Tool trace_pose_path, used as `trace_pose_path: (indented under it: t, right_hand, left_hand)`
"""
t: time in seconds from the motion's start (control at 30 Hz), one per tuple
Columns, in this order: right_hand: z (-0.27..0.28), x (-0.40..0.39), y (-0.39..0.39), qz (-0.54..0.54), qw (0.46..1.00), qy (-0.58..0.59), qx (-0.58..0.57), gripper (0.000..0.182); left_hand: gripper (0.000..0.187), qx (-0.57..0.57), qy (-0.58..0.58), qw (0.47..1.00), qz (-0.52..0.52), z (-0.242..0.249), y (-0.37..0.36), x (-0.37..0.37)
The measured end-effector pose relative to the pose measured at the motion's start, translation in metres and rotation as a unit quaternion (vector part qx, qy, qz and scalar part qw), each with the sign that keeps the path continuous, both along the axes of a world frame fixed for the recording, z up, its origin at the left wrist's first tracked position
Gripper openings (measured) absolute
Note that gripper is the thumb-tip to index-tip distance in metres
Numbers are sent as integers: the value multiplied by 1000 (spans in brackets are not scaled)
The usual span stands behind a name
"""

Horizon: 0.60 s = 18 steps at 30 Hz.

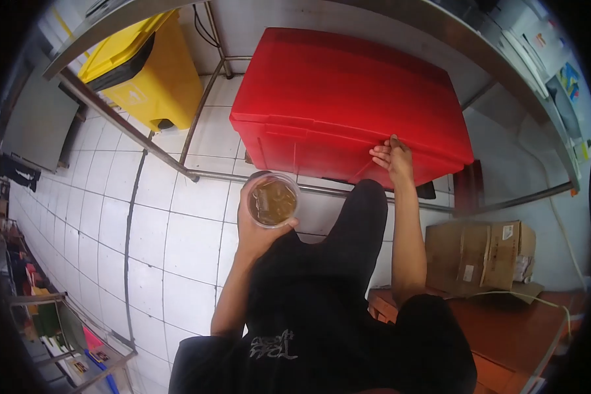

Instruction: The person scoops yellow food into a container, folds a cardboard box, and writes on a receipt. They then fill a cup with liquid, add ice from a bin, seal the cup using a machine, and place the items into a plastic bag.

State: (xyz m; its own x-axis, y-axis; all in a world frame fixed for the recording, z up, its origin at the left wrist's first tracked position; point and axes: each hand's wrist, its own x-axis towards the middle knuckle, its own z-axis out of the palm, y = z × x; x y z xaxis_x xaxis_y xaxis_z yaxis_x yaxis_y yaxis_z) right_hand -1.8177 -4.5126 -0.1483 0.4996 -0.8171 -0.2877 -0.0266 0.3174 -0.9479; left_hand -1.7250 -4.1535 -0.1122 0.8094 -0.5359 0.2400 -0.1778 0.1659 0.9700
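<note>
My left hand [251,226] is wrapped around a clear plastic cup [274,200] of brownish drink with what look like ice cubes in it. The cup is upright above my left knee, and its top shows no lid. In front of my knees stands a large red cooler box [348,85] with its lid down. My right hand [395,157] is at the front edge of that lid, thumb and forefinger pinched at the rim, the other fingers curled beneath.
A metal table frame [194,131] surrounds the cooler box, with a low bar near my knees. A yellow wheeled bin [154,79] stands at left. Cardboard boxes [473,256] rest on a brown surface [512,325] at right. A rack with items [79,341] is at lower left.
</note>
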Motion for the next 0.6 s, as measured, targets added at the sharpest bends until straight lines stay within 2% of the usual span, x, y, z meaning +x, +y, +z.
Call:
trace_pose_path:
  t: [0.03,0.1,0.13,0.17,0.2,0.23,0.3,0.33,0.37,0.4,0.43,0.47,0.5,0.53,0.57,0.6]
  right_hand:
    - [-1,-6,1,-8,1000,3,7,40]
    - [3,-20,-7,66,993,87,-54,37]
    - [3,-35,-25,4,976,137,-169,38]
    - [3,-58,-55,-60,939,186,-281,40]
    - [12,-81,-88,-195,869,211,-403,45]
    - [20,-107,-120,-320,765,236,-507,51]
    - [11,-155,-191,-406,738,318,-435,64]
    - [-11,-172,-208,-413,734,321,-434,64]
    - [-39,-177,-227,-391,767,304,-408,65]
    - [-45,-179,-238,-365,799,289,-381,67]
    - [-34,-172,-202,-346,754,389,-401,69]
    - [-46,-164,-172,-383,692,420,-445,63]
    - [-65,-172,-145,-273,745,475,-382,53]
    - [-120,-181,-110,-233,674,508,-483,42]
    - [-140,-177,-55,-147,729,541,-393,41]
    - [-258,-207,-24,118,622,625,-457,44]
  left_hand:
    - [94,7,-12,1000,-2,3,-1,-1]
    - [96,15,-21,1000,-17,2,-5,-3]
    - [97,22,-31,999,-6,0,-5,-5]
    - [99,26,-44,999,2,-1,-6,-5]
    - [99,24,-48,998,-14,1,-8,-6]
    - [99,36,-41,999,-8,4,-5,-9]
    - [100,72,-40,997,8,12,4,-16]
    - [100,70,-41,997,0,19,5,-18]
    - [100,95,-80,992,0,30,5,-18]
    - [100,122,-117,986,1,46,7,-20]
    - [101,130,-105,986,-11,66,5,-25]
    - [101,137,-99,985,-26,90,3,-28]
    - [100,147,-94,984,-36,117,1,-33]
    - [99,152,-104,981,-56,149,-5,-36]
    - [98,147,-85,982,-79,179,-8,-40]
    - [98,141,-68,983,-100,209,-14,-43]
